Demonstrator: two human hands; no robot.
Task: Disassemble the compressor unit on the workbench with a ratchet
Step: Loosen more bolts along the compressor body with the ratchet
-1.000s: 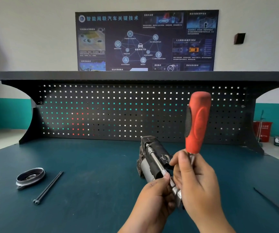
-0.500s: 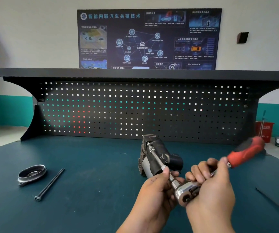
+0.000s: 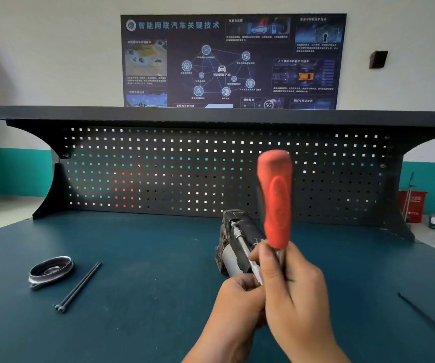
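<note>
Grasping the upright ratchet (image 3: 276,200), left hand (image 3: 237,302) and right hand (image 3: 294,292) grip just beside the compressor unit (image 3: 234,239).

Illumination is even, diffuse and moderately bright. Backlight passes through the pegboard (image 3: 211,174) holes and appears as bright squares. The bench top (image 3: 132,271) carries only soft, faint shadows. The ratchet (image 3: 276,200) shows motion blur along its red handle. Wide-angle distortion bows the shelf (image 3: 54,113) downward toward both edges. Small text on the poster (image 3: 232,61) is soft.
</note>
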